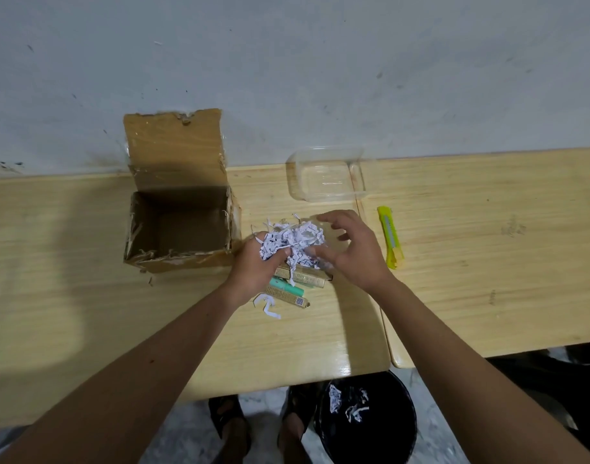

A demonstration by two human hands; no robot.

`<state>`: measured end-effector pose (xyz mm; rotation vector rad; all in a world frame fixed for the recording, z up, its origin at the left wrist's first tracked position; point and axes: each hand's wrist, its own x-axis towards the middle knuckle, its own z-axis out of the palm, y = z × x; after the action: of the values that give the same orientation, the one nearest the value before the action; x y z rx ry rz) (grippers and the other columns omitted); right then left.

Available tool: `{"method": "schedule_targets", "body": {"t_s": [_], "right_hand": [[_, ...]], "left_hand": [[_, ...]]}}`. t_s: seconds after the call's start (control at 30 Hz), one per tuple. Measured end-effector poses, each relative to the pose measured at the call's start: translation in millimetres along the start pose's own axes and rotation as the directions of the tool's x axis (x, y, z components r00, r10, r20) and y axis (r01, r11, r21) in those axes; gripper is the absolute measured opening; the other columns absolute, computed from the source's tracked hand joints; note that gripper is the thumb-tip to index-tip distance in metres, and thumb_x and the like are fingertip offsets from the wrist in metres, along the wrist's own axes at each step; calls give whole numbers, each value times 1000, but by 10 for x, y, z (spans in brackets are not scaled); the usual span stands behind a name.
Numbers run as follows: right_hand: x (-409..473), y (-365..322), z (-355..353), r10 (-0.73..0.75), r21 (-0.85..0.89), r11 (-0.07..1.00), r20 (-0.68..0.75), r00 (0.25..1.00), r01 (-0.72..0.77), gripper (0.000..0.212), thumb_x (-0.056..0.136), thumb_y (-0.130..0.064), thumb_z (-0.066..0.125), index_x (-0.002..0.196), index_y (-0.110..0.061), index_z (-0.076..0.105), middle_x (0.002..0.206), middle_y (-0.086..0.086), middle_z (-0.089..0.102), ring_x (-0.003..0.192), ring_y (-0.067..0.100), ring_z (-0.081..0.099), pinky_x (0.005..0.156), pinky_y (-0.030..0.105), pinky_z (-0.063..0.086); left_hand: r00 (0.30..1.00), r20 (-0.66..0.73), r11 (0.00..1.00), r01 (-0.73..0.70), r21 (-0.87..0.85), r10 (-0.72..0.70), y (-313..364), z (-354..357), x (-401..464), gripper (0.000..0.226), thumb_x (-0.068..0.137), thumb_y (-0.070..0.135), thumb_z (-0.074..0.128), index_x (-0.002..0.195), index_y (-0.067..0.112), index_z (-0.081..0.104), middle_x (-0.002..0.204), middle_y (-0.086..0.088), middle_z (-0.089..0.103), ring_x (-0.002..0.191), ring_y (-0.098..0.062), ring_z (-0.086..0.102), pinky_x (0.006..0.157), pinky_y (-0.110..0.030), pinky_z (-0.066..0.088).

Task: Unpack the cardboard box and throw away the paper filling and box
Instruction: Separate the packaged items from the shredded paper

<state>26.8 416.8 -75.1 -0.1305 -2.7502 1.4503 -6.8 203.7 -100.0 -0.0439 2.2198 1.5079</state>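
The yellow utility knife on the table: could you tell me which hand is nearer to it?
Right. The right hand is just left of the yellow utility knife; the left hand is farther left, beyond the shredded paper.

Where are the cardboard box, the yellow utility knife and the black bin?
cardboard box (181,262): head view, on its near outer wall.
yellow utility knife (390,234): head view, middle of its body.
black bin (406,426): head view, on its right rim.
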Motion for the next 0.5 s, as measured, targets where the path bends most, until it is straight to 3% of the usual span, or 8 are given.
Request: {"method": "schedule_targets", "body": {"t_s": [0.1, 0.2, 0.3, 0.37, 0.5], "right_hand": [[-198, -59, -33, -85, 2, 996, -100, 991, 85, 40, 77, -29, 88, 112, -24, 70, 108, -6, 61, 89, 12, 61, 73, 22, 50], [-381, -21, 21, -127, -42, 991, 27, 991, 128, 23, 81, -29, 85, 101, -23, 75, 91, -7, 65, 79, 12, 61, 70, 33, 53], [-433, 41, 91, -94, -218, 966, 216, 972, 142, 35, 77, -31, 85, 108, -22, 73, 97, -6, 65, 91, 15, 60, 80, 36, 52], [-434, 42, 120, -76, -261, 955, 252, 965, 144, 43, 75, -28, 86, 114, -19, 71, 101, -3, 64, 96, 19, 58, 82, 35, 50], [-449, 36, 79, -109, -253, 952, 245, 963, 172, 41, 77, -23, 83, 115, -17, 71, 104, -2, 62, 94, 17, 59, 81, 32, 51]], "left_hand": [[1000, 2, 1000, 8, 12, -8, 3, -8, -11, 16, 95, 18, 72, 108, 23, 65, 102, 9, 74, 96, -4, 69, 92, -34, 55], [1000, 0, 1000, 24, 4, -24, 23, 0, -33, 22, 96, 19, 71, 115, 22, 60, 104, 16, 68, 94, 5, 62, 91, -27, 49], [999, -11, 999, 37, 17, -37, 15, -3, -30, 44, 94, 29, 74, 131, 14, 57, 124, 8, 65, 117, -11, 61, 100, -28, 44], [999, -8, 999, 34, 18, -33, 7, -14, -33, 38, 94, 26, 74, 127, 15, 60, 117, 7, 67, 113, -15, 63, 94, -28, 46], [1000, -7, 999, 23, 28, -23, 2, -13, -29, 26, 95, 22, 72, 117, 23, 59, 103, 17, 66, 97, -1, 63, 80, -17, 44]]}}
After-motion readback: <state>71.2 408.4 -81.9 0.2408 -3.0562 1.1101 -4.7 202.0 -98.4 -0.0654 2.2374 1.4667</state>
